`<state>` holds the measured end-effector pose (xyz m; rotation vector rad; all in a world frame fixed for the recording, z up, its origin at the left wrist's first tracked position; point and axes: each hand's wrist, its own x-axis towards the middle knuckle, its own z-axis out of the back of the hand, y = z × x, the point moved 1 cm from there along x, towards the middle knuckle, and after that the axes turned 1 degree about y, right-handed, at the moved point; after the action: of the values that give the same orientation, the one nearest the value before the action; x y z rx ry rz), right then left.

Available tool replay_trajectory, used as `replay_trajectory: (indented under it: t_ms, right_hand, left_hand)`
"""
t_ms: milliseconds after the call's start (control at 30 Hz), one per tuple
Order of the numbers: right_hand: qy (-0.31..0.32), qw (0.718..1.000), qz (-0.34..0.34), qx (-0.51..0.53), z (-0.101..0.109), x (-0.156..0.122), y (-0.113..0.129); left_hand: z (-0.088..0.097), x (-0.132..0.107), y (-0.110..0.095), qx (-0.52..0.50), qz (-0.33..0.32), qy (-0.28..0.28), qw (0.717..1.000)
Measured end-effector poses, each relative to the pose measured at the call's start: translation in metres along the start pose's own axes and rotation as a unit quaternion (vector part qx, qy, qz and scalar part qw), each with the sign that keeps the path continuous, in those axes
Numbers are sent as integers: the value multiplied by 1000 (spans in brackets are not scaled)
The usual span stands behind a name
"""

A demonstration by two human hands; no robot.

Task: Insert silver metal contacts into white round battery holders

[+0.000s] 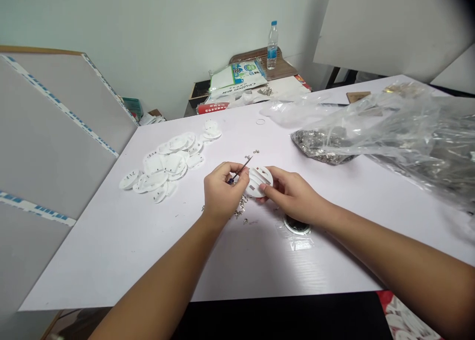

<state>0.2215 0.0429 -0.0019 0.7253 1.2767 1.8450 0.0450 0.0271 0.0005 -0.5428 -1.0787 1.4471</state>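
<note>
While the right hand (295,192) grips a white disc (260,180) by its right side, thumb across its slotted face and the other fingers mostly hidden behind it, the left hand (223,190) is closed around a slim pointed tool (241,169) whose dark shaft slants up and to the right; most of its handle is lost inside the fist, and whether the left fingertips touch the disc cannot be told. The disc is held tilted above the middle of the bench (237,270), the two hands close on either side of it; beneath and between them lie small metal pieces (239,213), partly covered by the left hand and too small to make out singly. To the left a heap of white discs (163,169) overlaps so much that no count is sure; near the right wrist a dark round item with a pale rim (297,226) shows only in part. Farther right, a clear plastic bag (322,143) bulges with metal parts blurred by its folds; a larger bag (438,152) beside it runs out at the right edge; both forearms are cut off below.
</note>
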Motion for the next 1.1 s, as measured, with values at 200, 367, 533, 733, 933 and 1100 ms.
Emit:
replay_trajectory:
  t_ms: [200,367,533,733,933,1100]
  right_hand:
    - [-3,1000,7,-13,-1,-1,0]
    - [-11,999,11,-49,0,-1,0]
    - [-6,999,15,-37,0,-2,1]
    - [-2,999,20,-35,1,-2,1]
    - [4,996,35,-77,4,-2,3]
    - [16,993,61,-95,9,-3,5]
  left_hand:
    - [-2,0,0,33,-23,0,999]
    - [-3,1,0,43,-31,7,999]
    - [-5,1,2,9,2,31,999]
    - [-3,4,5,-60,30,80,995]
    - [4,9,7,-85,54,128,987]
    - [4,12,10,-191,96,177,961]
